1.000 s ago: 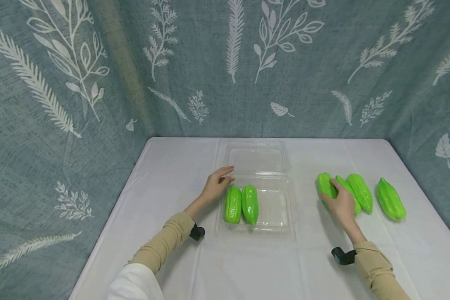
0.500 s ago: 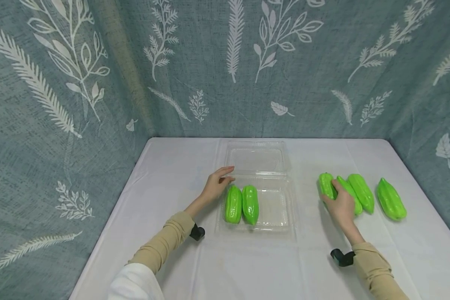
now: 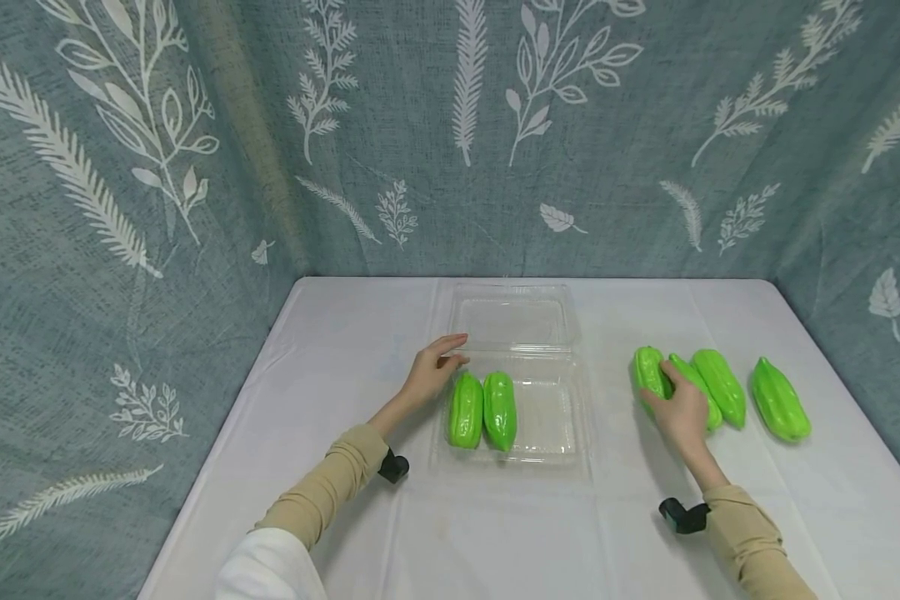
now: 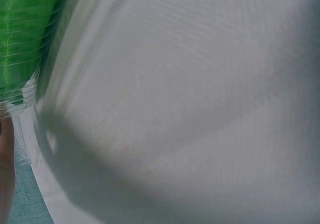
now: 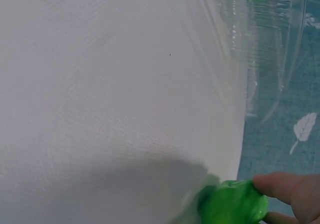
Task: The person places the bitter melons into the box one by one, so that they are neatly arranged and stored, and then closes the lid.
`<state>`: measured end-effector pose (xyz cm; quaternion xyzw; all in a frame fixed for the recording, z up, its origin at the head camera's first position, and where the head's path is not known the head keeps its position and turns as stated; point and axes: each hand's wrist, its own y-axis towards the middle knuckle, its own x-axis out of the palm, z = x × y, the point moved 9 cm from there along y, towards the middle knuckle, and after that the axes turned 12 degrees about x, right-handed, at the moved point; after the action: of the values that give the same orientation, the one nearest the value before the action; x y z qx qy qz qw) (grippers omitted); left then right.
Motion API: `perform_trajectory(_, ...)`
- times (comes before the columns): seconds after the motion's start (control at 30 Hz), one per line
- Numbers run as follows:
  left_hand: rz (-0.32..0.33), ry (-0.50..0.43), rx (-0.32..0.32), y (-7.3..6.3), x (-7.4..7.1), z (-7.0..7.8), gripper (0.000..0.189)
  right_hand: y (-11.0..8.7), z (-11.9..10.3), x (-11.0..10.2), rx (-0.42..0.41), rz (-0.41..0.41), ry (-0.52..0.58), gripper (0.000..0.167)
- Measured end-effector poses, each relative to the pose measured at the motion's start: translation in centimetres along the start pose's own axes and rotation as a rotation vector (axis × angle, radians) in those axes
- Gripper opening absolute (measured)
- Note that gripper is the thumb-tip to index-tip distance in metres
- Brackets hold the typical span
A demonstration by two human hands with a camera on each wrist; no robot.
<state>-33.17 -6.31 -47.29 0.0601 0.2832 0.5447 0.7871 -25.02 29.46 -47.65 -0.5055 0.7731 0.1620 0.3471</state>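
A clear plastic clamshell box (image 3: 551,457) lies unfolded on the table, its lid (image 3: 510,317) toward the back. Inside its left half sit two glossy green ridged toy gourds, a left gourd (image 3: 465,414) and a right gourd (image 3: 500,414). My left hand (image 3: 426,375) is at the box's back left corner, fingers loosely extended; whether it touches the rim is unclear. On the right, my right hand (image 3: 682,412) holds a green gourd (image 3: 648,368) between thumb and fingers. In the right wrist view, the thumb (image 5: 277,185) lies against that gourd's end.
Just right of the held gourd lie a partly hidden gourd (image 3: 708,407) and another gourd (image 3: 720,387), close together. Farther right is a separate gourd (image 3: 780,402). A white cloth covers the table (image 3: 487,533), and a patterned curtain (image 3: 420,125) hangs around it.
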Motion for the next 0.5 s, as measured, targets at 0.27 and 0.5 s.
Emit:
perform_trajectory(0.27,0.0,0.011,-0.028,-0.1,0.0,-0.2,0.037,-0.1,-0.4,-0.7,0.006,0.04,0.023,0.062)
perform_trajectory(0.5,0.0,0.003,-0.016,-0.1,0.0,0.1,0.037,-0.5,-1.3,-1.6,0.005,0.056,0.068,0.062)
